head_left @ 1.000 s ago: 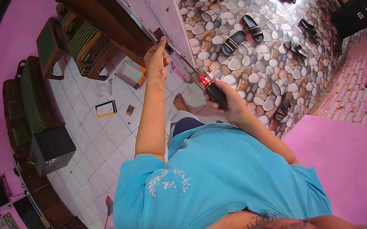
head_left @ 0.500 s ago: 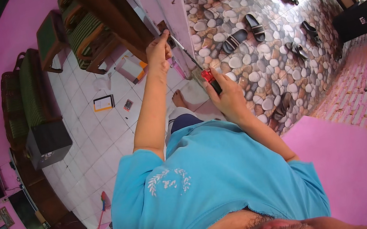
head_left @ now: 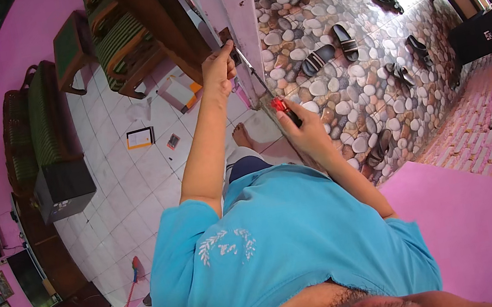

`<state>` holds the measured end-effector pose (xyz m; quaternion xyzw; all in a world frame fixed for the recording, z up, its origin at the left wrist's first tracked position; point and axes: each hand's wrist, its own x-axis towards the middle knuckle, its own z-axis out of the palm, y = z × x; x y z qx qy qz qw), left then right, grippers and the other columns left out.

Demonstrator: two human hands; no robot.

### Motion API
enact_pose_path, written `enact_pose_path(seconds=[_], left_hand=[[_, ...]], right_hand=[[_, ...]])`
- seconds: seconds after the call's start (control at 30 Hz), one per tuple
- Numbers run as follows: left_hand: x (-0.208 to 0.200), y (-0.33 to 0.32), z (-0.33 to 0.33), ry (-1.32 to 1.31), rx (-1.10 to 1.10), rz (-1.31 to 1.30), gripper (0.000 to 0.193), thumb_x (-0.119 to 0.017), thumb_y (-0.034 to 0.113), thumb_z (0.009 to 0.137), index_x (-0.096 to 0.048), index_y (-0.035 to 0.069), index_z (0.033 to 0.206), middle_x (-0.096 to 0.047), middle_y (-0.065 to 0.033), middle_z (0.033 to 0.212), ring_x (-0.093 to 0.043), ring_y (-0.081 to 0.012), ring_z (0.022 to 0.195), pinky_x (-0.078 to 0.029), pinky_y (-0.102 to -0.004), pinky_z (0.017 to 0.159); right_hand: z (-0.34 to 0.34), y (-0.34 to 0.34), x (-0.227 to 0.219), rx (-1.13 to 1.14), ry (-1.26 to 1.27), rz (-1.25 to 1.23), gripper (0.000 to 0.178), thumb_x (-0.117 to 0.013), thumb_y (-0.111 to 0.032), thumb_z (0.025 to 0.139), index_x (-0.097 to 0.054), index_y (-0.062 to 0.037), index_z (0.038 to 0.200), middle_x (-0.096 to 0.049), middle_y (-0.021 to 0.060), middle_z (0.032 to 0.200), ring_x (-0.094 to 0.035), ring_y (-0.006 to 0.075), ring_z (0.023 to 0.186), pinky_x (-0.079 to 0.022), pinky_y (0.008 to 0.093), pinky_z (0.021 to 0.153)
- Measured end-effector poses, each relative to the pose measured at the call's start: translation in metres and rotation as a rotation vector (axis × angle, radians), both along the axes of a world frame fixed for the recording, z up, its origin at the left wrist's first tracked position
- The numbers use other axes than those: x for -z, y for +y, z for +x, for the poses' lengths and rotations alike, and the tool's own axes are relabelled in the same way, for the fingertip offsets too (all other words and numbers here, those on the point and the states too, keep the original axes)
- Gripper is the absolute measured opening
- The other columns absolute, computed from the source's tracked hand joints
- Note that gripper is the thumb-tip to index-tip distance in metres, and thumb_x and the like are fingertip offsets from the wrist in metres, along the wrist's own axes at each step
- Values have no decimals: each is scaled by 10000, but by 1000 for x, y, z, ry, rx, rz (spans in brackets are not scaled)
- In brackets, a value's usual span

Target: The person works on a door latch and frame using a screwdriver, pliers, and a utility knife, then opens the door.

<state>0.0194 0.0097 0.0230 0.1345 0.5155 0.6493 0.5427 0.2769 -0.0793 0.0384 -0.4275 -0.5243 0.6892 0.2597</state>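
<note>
My right hand (head_left: 307,128) is wrapped round the red and black handle of a screwdriver (head_left: 277,104). Its long dark shaft slants up and left to the edge of the pink door frame (head_left: 239,5). At that end my left hand (head_left: 219,69) is closed in a pinch, thumb and forefinger close to the screwdriver's tip. What these fingers pinch, if anything, is too small to make out. Just above them a brown metal plate (head_left: 224,33) is set in the frame's edge, and a dark opening shows beside the tip.
A brown wooden door (head_left: 161,18) stands left of the frame. On the white tiles lie an orange-edged box (head_left: 140,138), a small package (head_left: 173,141) and a larger opened package (head_left: 180,93). Sandals (head_left: 318,60) lie on the pebble-patterned floor to the right.
The whole view has shifted slightly. My right hand has turned on the screwdriver's handle, covering more of its black end. My left hand stays by the tip.
</note>
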Motion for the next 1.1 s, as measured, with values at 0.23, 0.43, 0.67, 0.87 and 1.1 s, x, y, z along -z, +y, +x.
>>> enact_pose_path(seconds=[0.23,0.43,0.67,0.87,1.1], left_hand=[[4,0,-3,-23,-4,20,323,-793,220,890,-552,150,687,-349,88,553,-287,-46,439,-184,-249,411],[2,1,-1,-52,-16,33,286,-794,207,888,-580,142,709,-361,90,554,-286,-41,437,-178,-247,408],[4,0,-2,-34,4,22,187,-762,203,911,-648,89,815,-316,96,561,-259,-39,448,-172,-240,419],[5,2,-2,-45,-26,21,188,-758,202,914,-649,90,810,-316,94,567,-262,-41,453,-173,-239,424],[-5,0,7,-6,-21,9,284,-741,197,926,-560,161,710,-289,97,559,-246,-42,451,-168,-241,423]], right_hand=[[-3,-1,2,164,246,-268,394,-558,-355,1014,-619,-42,1244,-596,17,817,-503,122,583,-390,234,497],[8,2,2,-113,787,-873,425,-541,-403,1018,-581,-45,1244,-569,26,900,-460,104,569,-331,230,430],[0,-4,-11,36,-167,219,448,-597,-393,993,-573,-51,1280,-630,63,883,-556,129,612,-408,252,463],[17,9,3,88,631,-751,441,-549,-359,1017,-558,-9,1284,-630,92,907,-503,130,601,-381,220,461],[9,1,-12,-32,600,-726,384,-505,-363,1047,-538,-36,1245,-622,98,940,-455,95,562,-300,206,383]])
